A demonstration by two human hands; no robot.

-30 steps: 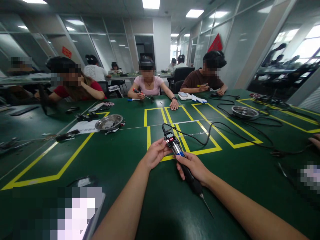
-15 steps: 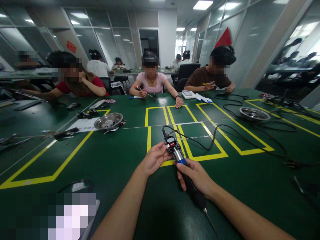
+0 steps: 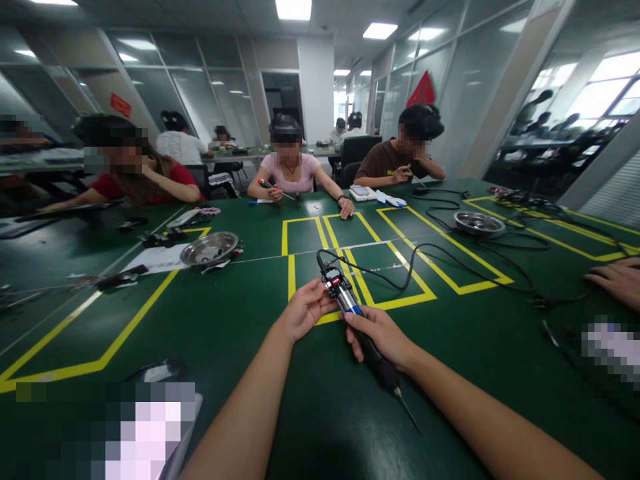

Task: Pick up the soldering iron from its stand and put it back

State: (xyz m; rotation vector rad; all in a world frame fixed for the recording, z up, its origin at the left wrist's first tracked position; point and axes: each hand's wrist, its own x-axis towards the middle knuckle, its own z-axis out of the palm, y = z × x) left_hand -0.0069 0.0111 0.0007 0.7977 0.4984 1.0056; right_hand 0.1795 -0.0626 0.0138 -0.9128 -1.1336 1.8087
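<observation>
A corded, pen-shaped electric tool (image 3: 349, 300) lies slantwise between my two hands above the green table. Its rear housing is off, baring a silver motor with a blue band and small red and white parts. My right hand (image 3: 385, 333) wraps round the black body just below the blue band. At the exposed rear end, the curled fingers of my left hand (image 3: 304, 312) hold the tool from the side. A thin metal tip (image 3: 410, 413) points down toward me. From the rear, a black cord (image 3: 413, 257) loops off to the right.
Yellow tape rectangles (image 3: 427, 295) mark the green table (image 3: 225, 373). Steel bowls (image 3: 187, 252) stand left and right. Cables (image 3: 523, 288) trail on the right. Another person's hand (image 3: 617, 277) rests at the right edge. Co-workers sit opposite, one holding a screwdriver (image 3: 270, 184).
The view has swung right, shifting the scene left. Another person's hand has come into view at the right edge. My grip on the tool looks the same.
</observation>
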